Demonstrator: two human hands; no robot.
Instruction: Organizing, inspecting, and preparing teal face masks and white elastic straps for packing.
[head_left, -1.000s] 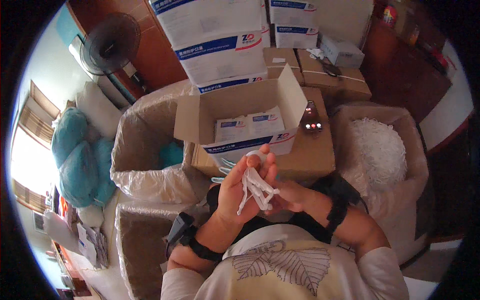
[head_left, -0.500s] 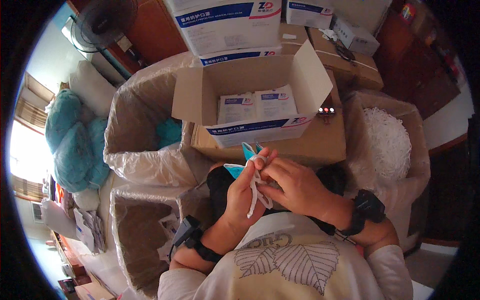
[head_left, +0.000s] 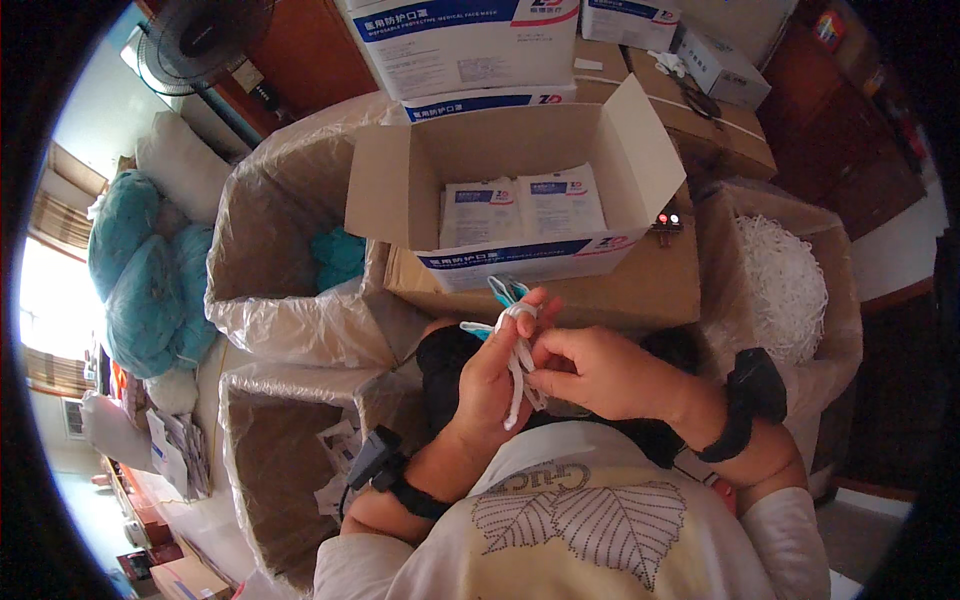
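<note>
My left hand (head_left: 482, 385) is closed around a folded face mask (head_left: 504, 290), whose blue and white corners stick out past the thumb and fingers. White elastic straps (head_left: 517, 392) wrap over the left fingers and hang down across the palm. Close beside it on the right, my right hand (head_left: 612, 372) has its fingers curled, thumb and index together at the straps. Just beyond both hands stands an open white carton (head_left: 520, 268) with blue printing. Inside it lie flat packets (head_left: 562, 205) in two stacks.
The carton rests on a brown box (head_left: 655, 295). At left are plastic-lined bins, one with teal pieces (head_left: 338, 258), a lower one with packets (head_left: 335, 455). Full teal bags (head_left: 150, 290) stand farther left. A bin at right holds white straps (head_left: 782, 290). Stacked cartons (head_left: 470, 50) and a fan (head_left: 195, 40) are behind.
My right hand has drawn slightly back to the right from my left fingers, its index finger now more curled. The mask stays in my left hand. The whole view has shifted slightly.
</note>
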